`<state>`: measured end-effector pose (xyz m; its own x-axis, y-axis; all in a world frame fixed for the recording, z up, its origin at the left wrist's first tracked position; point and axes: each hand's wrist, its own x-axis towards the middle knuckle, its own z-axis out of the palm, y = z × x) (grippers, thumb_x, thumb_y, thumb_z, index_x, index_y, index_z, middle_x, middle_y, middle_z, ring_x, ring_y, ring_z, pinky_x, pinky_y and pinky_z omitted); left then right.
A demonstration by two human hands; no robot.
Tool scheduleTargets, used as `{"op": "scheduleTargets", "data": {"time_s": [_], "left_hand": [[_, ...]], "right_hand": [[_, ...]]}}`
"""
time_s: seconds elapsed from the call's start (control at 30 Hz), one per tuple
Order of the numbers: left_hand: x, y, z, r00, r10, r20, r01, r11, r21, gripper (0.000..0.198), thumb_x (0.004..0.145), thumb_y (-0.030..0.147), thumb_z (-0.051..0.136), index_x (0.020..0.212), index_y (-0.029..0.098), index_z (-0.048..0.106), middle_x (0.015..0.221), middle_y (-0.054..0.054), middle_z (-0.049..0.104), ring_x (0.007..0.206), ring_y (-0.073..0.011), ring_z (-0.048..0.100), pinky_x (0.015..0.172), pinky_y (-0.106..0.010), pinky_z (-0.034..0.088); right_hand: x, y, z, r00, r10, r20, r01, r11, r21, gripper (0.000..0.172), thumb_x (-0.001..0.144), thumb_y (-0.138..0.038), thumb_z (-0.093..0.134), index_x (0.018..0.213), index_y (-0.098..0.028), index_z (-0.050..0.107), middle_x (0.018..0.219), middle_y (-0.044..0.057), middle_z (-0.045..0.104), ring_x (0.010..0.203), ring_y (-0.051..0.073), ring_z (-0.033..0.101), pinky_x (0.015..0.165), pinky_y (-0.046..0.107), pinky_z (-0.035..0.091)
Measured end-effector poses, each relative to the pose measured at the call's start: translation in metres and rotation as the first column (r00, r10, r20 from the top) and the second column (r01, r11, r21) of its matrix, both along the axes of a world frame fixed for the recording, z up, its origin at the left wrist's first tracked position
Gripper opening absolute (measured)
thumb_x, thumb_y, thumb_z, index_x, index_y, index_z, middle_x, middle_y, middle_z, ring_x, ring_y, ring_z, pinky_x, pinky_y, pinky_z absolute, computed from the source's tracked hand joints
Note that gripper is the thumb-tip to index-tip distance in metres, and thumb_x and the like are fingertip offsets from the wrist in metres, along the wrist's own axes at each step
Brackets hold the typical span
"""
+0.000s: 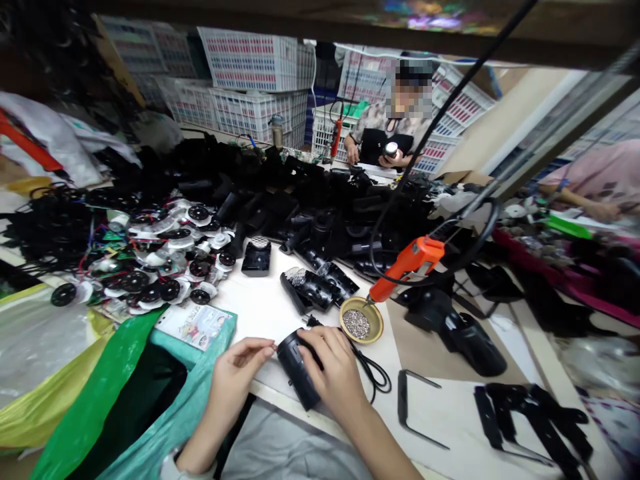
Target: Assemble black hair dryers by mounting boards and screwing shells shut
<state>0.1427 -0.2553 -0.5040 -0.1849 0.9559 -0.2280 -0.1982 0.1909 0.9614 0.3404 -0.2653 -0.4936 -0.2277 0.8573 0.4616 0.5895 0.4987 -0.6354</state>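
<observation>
A black plastic housing [296,370], rounded at its far end, lies tilted at the front edge of the worktable. My right hand [333,363] is wrapped over its right side and grips it. Thumb and forefinger of my left hand [243,367] are pinched together at the housing's upper left edge; whatever is between them is too small to make out. A black cord [373,373] loops out beside my right hand. Just beyond that hand stands a yellow bowl [379,327] of small metal screws [356,323], with an orange electric screwdriver [405,267] hanging tip-down over it.
Motor assemblies with wires [170,253] are heaped at left, black housings [310,287] behind. Right of me lie a metal bracket [404,400] and black parts [530,413]. Green and yellow bags [105,393] hang at front left. A co-worker [385,133] sits opposite, before stacked crates [255,63].
</observation>
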Motion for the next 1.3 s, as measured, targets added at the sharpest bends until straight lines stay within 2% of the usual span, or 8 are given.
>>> {"op": "scheduleTargets", "data": {"time_s": [0.23,0.47,0.7,0.83,0.97,1.1,1.17,1.3], "left_hand": [[0.032,-0.017,0.004,0.996,-0.051,0.078,0.05,0.999,0.007,0.033,0.063,0.051,0.091,0.075,0.022,0.082,0.073,-0.004,0.08,0.069,-0.0138,0.073,0.069,-0.017,0.058],[0.033,-0.018,0.019,0.988,-0.154,0.003,0.154,0.987,0.052,0.022,0.071,0.043,0.089,0.077,0.022,0.084,0.081,-0.008,0.083,0.074,-0.0163,0.077,0.072,-0.018,0.06],[0.024,-0.014,0.01,0.956,-0.18,-0.23,0.224,0.958,0.178,0.015,0.08,0.037,0.08,0.083,0.023,0.083,0.081,-0.005,0.083,0.074,-0.0194,0.078,0.071,-0.022,0.062],[0.01,-0.02,-0.001,0.908,-0.116,-0.403,0.234,0.937,0.259,0.012,0.089,0.032,0.074,0.095,0.024,0.081,0.091,-0.004,0.082,0.081,-0.0199,0.077,0.075,-0.025,0.061],[-0.001,-0.03,-0.012,0.83,-0.062,-0.554,0.312,0.875,0.37,0.019,0.09,0.022,0.072,0.104,0.032,0.08,0.097,0.0,0.081,0.095,-0.0206,0.073,0.089,-0.03,0.056],[0.002,-0.035,-0.021,0.712,0.061,-0.7,0.426,0.755,0.499,0.032,0.093,0.009,0.065,0.113,0.032,0.074,0.102,0.002,0.08,0.12,-0.0203,0.064,0.121,-0.043,0.035],[0.006,-0.034,-0.025,0.677,0.103,-0.729,0.46,0.714,0.528,0.034,0.094,0.005,0.063,0.117,0.029,0.07,0.105,0.0,0.077,0.122,-0.0188,0.063,0.125,-0.046,0.031],[0.015,-0.03,-0.03,0.686,0.123,-0.717,0.443,0.711,0.546,0.034,0.094,0.003,0.061,0.118,0.027,0.068,0.106,-0.003,0.073,0.121,-0.0189,0.063,0.122,-0.046,0.037]], "right_hand": [[-0.01,-0.007,0.007,0.974,0.197,-0.111,-0.167,0.957,0.235,0.035,0.096,0.002,0.057,0.127,-0.014,0.062,0.096,0.012,0.07,0.086,0.023,0.061,0.074,0.036,0.056],[0.001,-0.008,0.009,0.969,0.206,-0.135,-0.168,0.953,0.25,0.036,0.094,0.006,0.058,0.125,-0.012,0.063,0.103,0.015,0.072,0.093,0.024,0.065,0.081,0.038,0.058],[0.008,-0.007,0.011,0.972,0.17,-0.16,-0.165,0.985,0.044,0.02,0.1,-0.009,0.056,0.109,-0.019,0.07,0.092,0.009,0.073,0.083,0.022,0.065,0.075,0.036,0.055],[0.007,0.001,0.008,0.964,0.018,-0.265,-0.053,0.991,-0.126,0.015,0.099,-0.018,0.057,0.095,-0.021,0.071,0.085,0.005,0.071,0.08,0.021,0.064,0.072,0.033,0.051],[0.004,0.014,-0.006,0.94,-0.109,-0.324,0.006,0.954,-0.301,0.017,0.096,-0.024,0.059,0.088,-0.022,0.074,0.084,0.005,0.073,0.08,0.021,0.063,0.069,0.031,0.047],[0.001,0.024,-0.018,0.911,-0.171,-0.374,-0.01,0.9,-0.436,0.016,0.083,-0.021,0.062,0.074,-0.02,0.075,0.074,0.003,0.067,0.07,0.019,0.06,0.064,0.03,0.045],[0.002,0.027,-0.021,0.881,-0.211,-0.423,-0.031,0.867,-0.497,0.012,0.079,-0.023,0.063,0.076,-0.019,0.075,0.074,0.003,0.068,0.065,0.018,0.06,0.061,0.029,0.046],[0.009,0.032,-0.024,0.796,-0.293,-0.529,-0.095,0.803,-0.589,0.017,0.077,-0.033,0.068,0.084,-0.018,0.073,0.071,0.004,0.072,0.062,0.019,0.067,0.057,0.029,0.054]]}}
